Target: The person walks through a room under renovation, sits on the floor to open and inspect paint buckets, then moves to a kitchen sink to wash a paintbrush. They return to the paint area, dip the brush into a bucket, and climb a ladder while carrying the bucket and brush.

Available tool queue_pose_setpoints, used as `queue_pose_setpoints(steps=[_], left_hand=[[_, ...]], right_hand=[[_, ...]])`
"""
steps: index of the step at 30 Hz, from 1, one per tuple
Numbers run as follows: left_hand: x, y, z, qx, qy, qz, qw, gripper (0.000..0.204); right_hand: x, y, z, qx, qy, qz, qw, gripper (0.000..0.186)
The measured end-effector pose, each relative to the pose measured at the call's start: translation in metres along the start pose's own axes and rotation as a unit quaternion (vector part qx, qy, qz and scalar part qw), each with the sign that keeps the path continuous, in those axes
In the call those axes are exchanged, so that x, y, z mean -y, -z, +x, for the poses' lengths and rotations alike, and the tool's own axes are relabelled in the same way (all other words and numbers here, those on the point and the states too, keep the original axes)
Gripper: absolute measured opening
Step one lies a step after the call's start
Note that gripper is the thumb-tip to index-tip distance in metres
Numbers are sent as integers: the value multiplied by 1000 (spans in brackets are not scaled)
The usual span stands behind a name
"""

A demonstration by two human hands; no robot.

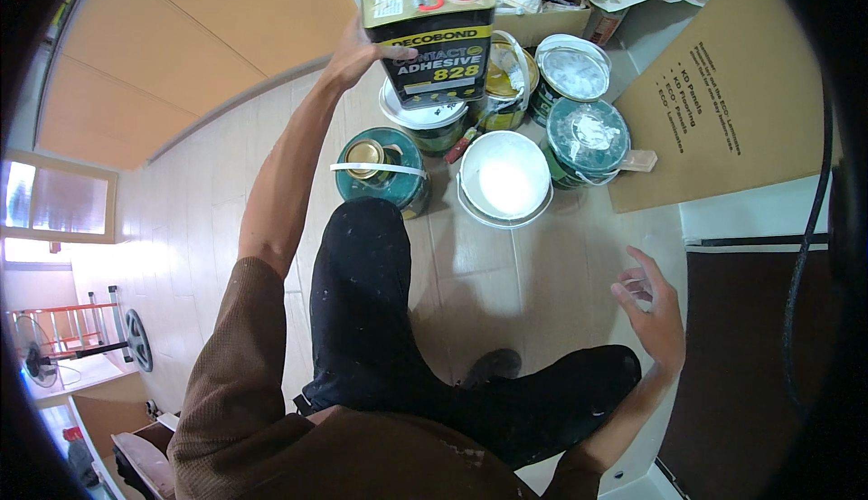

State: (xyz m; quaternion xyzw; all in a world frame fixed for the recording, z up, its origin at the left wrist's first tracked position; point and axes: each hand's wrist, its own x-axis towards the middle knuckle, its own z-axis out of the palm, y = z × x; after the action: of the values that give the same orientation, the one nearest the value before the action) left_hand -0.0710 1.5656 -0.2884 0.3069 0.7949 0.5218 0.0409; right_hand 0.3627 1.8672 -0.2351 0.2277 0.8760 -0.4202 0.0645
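My left hand (354, 59) grips the side of a rectangular black and yellow adhesive tin (438, 73). The tin has a red cap and red handle on top, and it is up over the paint tubs. Low at the right, my right hand (658, 317) hovers with loosely curled, parted fingers and nothing in it. Below the tin are a white-lidded tub (423, 117) and a yellow bucket (503, 120). Nearer me stands a white bucket (504, 179). Left of it, a small round tin (366, 155) rests on a green-lidded tub (398, 194).
Two more tubs, one green-lidded (588, 136) and one white-lidded (571, 70), stand right, beside a flat wooden handle (640, 161). A red-handled tool (463, 145) lies between buckets. A cardboard sheet (723, 93) leans right; a black cable (805, 256) hangs there. Orange-brown cabinets (199, 30) line the left.
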Motion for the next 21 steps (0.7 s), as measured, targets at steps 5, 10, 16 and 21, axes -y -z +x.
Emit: queue_pose_setpoints(steps=[5,10,16,21], left_hand=[[-21,-7,12,-41,-69,58,995,96],[-87,32,-10,-123,14,-87,989,61],[-68,102,-33,-271,-91,2,958,52],[-6,140,-45,-304,7,178,936,78]], right_hand=[[0,-3,0,6,-8,-18,1000,53],[8,-7,-1,3,-36,-8,999,53],[8,-15,3,17,-19,-48,999,52],[14,-22,17,17,-45,-71,996,54]])
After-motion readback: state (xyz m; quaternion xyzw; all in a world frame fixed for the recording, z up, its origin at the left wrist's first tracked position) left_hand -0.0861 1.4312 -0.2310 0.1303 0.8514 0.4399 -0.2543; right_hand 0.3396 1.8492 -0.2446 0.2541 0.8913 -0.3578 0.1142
